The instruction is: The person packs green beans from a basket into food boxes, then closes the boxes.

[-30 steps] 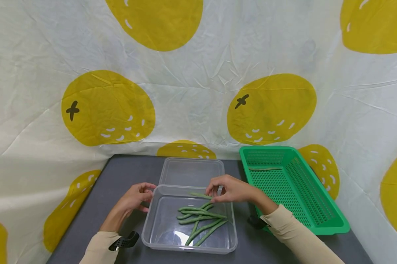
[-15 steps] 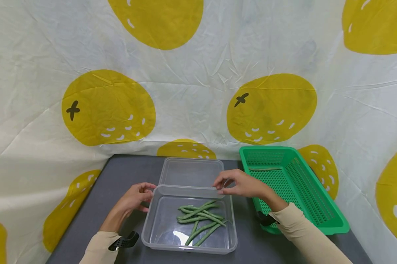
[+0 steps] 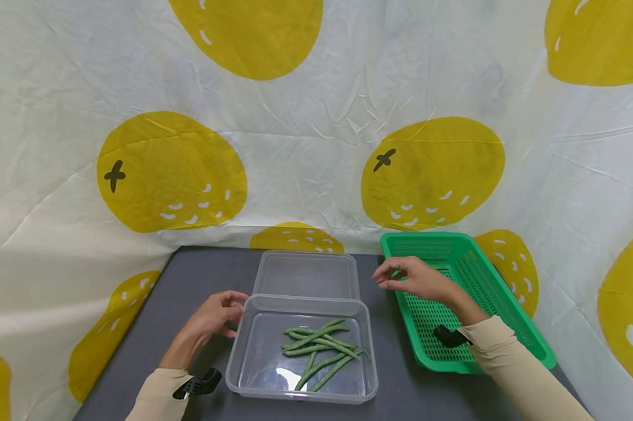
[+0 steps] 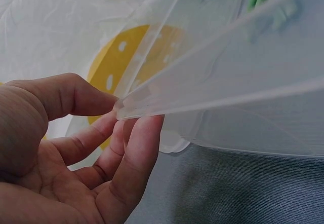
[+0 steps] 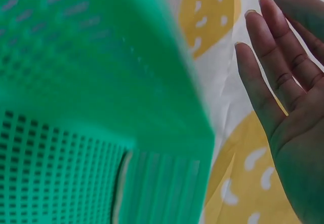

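Observation:
My left hand (image 3: 214, 316) pinches the back left corner of the clear plastic container (image 3: 301, 397) by its rim. Close up in the left wrist view, the thumb lies above the rim and the fingertips (image 4: 147, 133) touch beneath it. Several green beans (image 3: 321, 339) lie crossed in the container, mostly toward its right half. Over the left edge of the green basket (image 3: 484, 356) hovers my right hand (image 3: 416, 278), which holds nothing. Its fingers are loosely extended in the right wrist view. One bean (image 5: 120, 183) lies along the basket's far end.
A flat clear lid (image 3: 305, 273) lies directly behind the container on the dark grey table (image 3: 211, 269). Behind the table hangs a white cloth (image 3: 305, 175) with yellow fruit prints. The basket fills the table's right side.
My right hand has let go of a green bean, which dropped onto the others in the container, then moved right and back to the basket. The left hand has stayed on the rim.

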Available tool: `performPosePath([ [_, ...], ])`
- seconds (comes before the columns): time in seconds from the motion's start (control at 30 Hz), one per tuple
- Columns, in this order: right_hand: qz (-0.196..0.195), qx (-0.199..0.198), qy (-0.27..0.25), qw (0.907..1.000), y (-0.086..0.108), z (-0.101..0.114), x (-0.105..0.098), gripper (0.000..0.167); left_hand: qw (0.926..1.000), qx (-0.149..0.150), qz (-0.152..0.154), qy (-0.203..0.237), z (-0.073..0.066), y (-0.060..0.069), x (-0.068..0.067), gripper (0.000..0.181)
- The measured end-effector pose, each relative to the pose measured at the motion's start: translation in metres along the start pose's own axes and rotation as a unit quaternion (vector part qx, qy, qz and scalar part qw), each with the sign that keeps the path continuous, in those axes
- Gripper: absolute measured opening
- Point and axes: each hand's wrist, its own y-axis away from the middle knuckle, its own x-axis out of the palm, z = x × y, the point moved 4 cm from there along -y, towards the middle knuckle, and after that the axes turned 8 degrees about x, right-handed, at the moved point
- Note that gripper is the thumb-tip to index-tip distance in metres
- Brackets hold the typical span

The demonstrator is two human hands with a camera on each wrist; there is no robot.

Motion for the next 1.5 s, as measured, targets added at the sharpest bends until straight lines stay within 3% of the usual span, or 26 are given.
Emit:
performPosePath([
  [0.37, -0.042, 0.05, -0.018, 0.9977, 0.006, -0.043, -0.022, 0.02, 1.0, -0.004, -0.007, 0.003, 0.002, -0.001, 0.0, 0.039],
  [0.77, -0.073, 0.077, -0.014, 0.9942, 0.01, -0.09, -0.033, 0.02, 0.9999, 0.0, -0.009, -0.005, 0.004, 0.0, -0.001, 0.039],
  [1.0, -0.08, 0.1, -0.027, 0.9914, 0.014, -0.115, -0.037, 0.034, 0.9999, 0.003, -0.006, -0.009, 0.005, -0.001, -0.001, 0.038],
  [1.33, -0.077, 0.135, -0.018, 0.9877, 0.018, -0.134, -0.038, 0.04, 1.0, 0.002, -0.007, -0.006, 0.004, -0.001, 0.0, 0.038],
  [1.5, -0.078, 0.126, -0.007, 0.9889, 0.02, -0.139, -0.038, 0.039, 0.9999, 0.002, -0.008, -0.011, 0.005, -0.001, 0.0, 0.038],
])
